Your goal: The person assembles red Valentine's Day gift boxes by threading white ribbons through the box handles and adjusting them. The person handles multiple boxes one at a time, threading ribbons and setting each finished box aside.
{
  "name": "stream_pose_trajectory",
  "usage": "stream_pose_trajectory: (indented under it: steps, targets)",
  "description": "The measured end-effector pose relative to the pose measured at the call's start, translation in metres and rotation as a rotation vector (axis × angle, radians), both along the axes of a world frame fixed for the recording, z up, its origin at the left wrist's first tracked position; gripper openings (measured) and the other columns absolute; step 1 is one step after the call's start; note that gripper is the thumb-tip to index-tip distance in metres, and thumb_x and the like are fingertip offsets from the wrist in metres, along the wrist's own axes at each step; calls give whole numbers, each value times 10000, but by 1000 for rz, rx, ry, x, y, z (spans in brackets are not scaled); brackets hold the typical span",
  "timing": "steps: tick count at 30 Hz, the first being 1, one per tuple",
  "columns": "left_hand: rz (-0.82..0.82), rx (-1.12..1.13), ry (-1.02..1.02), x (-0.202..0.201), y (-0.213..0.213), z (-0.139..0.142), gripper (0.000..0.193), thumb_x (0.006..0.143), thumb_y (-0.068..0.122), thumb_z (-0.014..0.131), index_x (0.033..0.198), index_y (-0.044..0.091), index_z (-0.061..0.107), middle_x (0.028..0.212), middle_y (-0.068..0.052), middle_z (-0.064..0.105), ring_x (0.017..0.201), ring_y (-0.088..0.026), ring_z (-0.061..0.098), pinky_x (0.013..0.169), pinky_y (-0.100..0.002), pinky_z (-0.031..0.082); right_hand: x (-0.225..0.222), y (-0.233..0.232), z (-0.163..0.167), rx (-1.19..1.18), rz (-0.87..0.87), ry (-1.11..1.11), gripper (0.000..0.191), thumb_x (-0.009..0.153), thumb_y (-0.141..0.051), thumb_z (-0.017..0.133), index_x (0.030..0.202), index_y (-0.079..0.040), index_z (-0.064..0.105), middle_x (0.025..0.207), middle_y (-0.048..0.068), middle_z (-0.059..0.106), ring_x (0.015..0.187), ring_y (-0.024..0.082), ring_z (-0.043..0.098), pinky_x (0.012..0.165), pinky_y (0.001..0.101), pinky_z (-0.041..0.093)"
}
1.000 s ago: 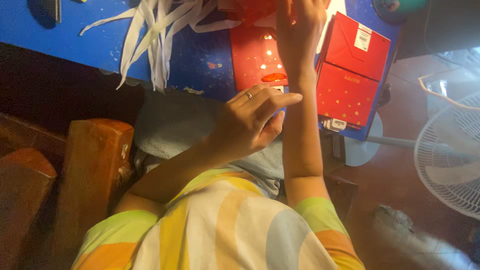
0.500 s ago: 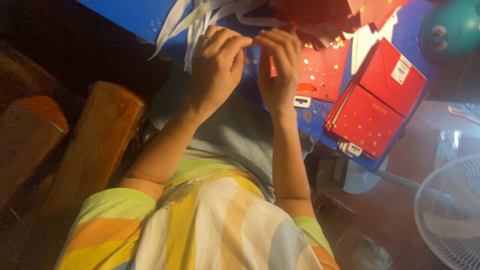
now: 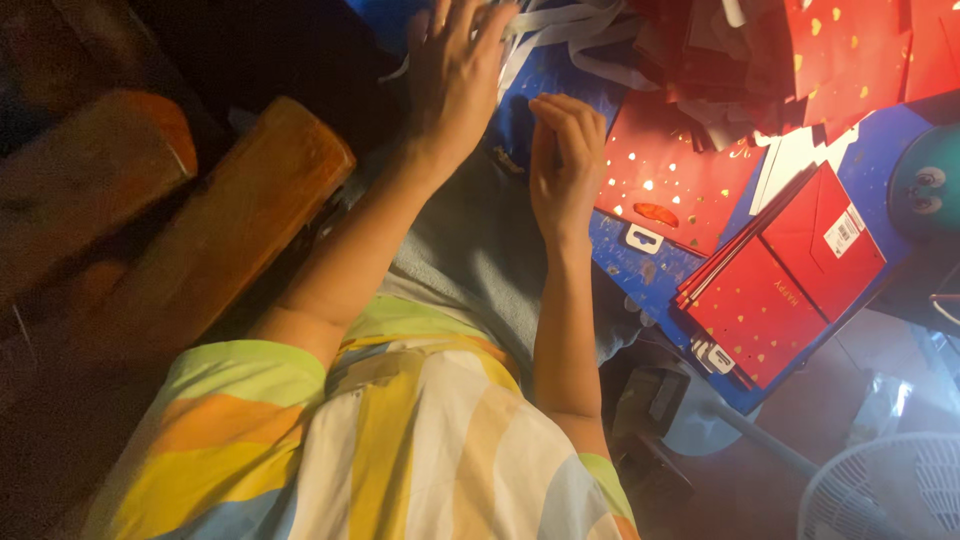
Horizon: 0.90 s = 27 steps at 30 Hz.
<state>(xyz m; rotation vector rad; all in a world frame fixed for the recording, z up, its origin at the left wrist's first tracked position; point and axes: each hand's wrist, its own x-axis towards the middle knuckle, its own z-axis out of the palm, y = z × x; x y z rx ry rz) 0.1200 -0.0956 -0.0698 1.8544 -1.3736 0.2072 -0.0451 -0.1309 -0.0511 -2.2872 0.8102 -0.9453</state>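
My left hand [image 3: 455,80] lies open with fingers spread, resting on a bunch of white paper strips [image 3: 565,22] at the near edge of the blue table [image 3: 640,268]. To its right, my right hand [image 3: 565,160] has its fingers curled together at the table edge, and I see nothing in them. It sits just left of a flat red sheet with gold dots [image 3: 665,165]. A heap of red papers [image 3: 790,60] covers the table beyond it. My lap in grey cloth [image 3: 480,250] is below both hands.
A stack of red folded bags with gold hearts [image 3: 780,290] lies at the table's right corner. A teal round object [image 3: 925,180] stands at the far right. A wooden armrest [image 3: 235,225] runs along my left. A white fan [image 3: 890,490] stands on the floor at the lower right.
My left hand has left the right one, moved up to the white strips and opened flat. The right hand has dropped to the table edge. The view has swung.
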Motion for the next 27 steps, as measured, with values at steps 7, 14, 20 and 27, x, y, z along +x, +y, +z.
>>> stream_pose_trajectory:
  steps: [7,14,20,27]
  targets:
    - [-221,-64,453,-7,-5,-2,338,944,41,804,1224,128,636,987,-18,663,890,-185,681,791,-350,538,-5,4,7,19,-15,-60,209,978,102,631,1146,-18,666,1163,129,700,1123,293,660,1007,383,517]
    - [-686,-73,1855,-45,-9,-1,403,993,32,787,1345,113,607,960,5,636,837,-111,608,758,-280,531,-43,38,19,328,-128,-264,370,974,108,616,1316,-28,587,1214,149,673,1114,269,674,1016,358,521]
    - [-669,-50,2255,-88,-9,-1,416,962,114,779,1336,122,597,908,-11,641,792,-131,599,708,-261,484,-59,56,30,-30,-178,-85,413,892,150,707,1233,-80,661,1131,132,627,1060,279,662,942,365,549]
    - [-644,55,2251,-110,7,-2,422,977,139,765,1379,76,654,887,26,611,843,-98,597,843,-266,538,-82,49,47,-182,-123,39,334,840,50,745,1151,-71,735,1026,85,633,974,279,645,883,403,506]
